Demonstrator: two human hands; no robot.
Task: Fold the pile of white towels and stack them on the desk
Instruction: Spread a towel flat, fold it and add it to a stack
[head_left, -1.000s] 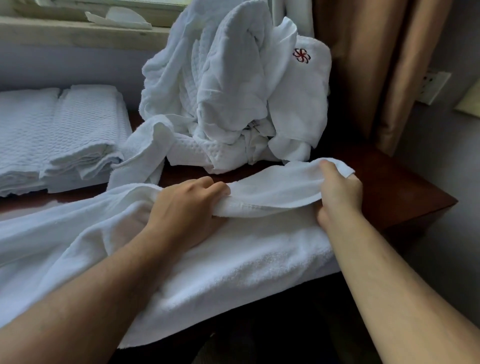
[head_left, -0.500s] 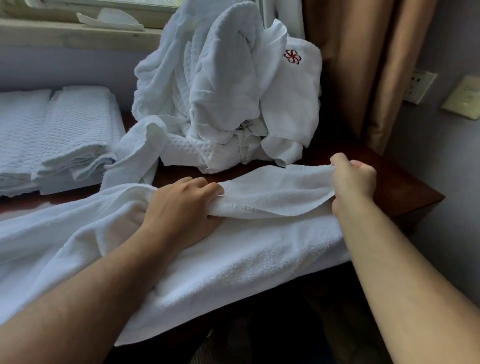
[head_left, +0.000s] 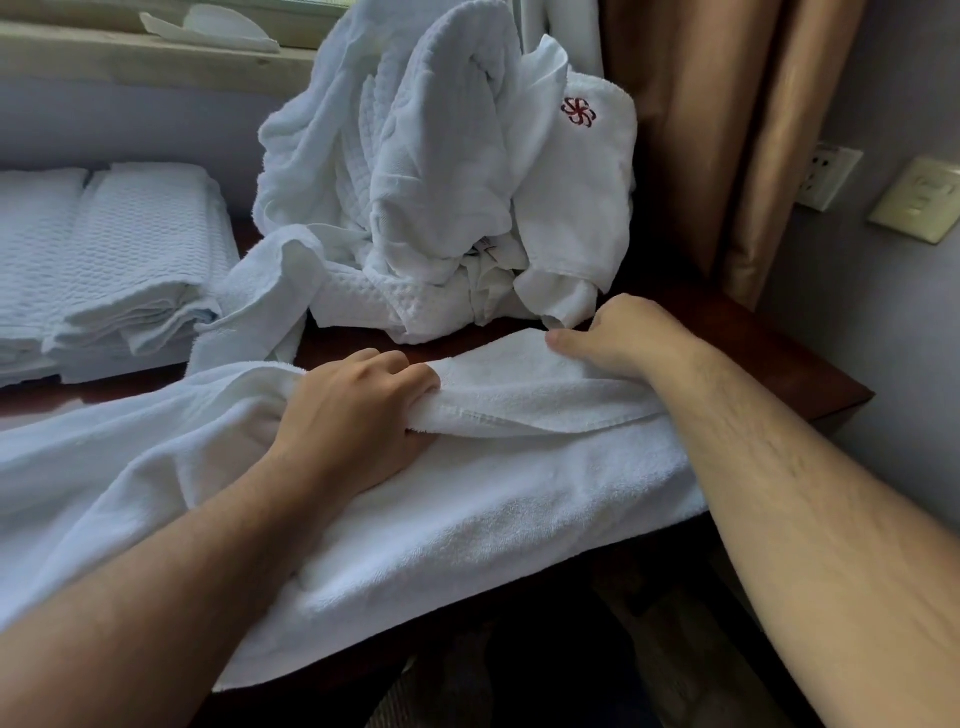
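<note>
I'm looking down at the table (head_left: 779, 364), and the biggest thing on it is the towel (head_left: 493, 519) being worked on. It is lying across the near edge and spilling off to the left, with its right end doubled back into a flap. That's one fold going in and several to come, by my reckoning.

Behind it, the pile (head_left: 441, 182) of unfolded white towels is heaping up against the window wall, tall and tangled, one piece showing a small red flower mark. I'm judging that as the bulk of the job waiting.

Over on the far left, the stack (head_left: 130, 260) of folded towels is sitting neatly in two columns, so a fair share is already done. I can't count the layers from here.

Now the hands. The left hand (head_left: 358, 415) is clamping the flap's folded edge, fingers curled over it and pinning it near the middle of the towel. The right hand (head_left: 618, 332) is pinching the flap's far corner, thumb on top, just beside the foot of the pile. Overall I'm calling this roughly mid-task.
</note>
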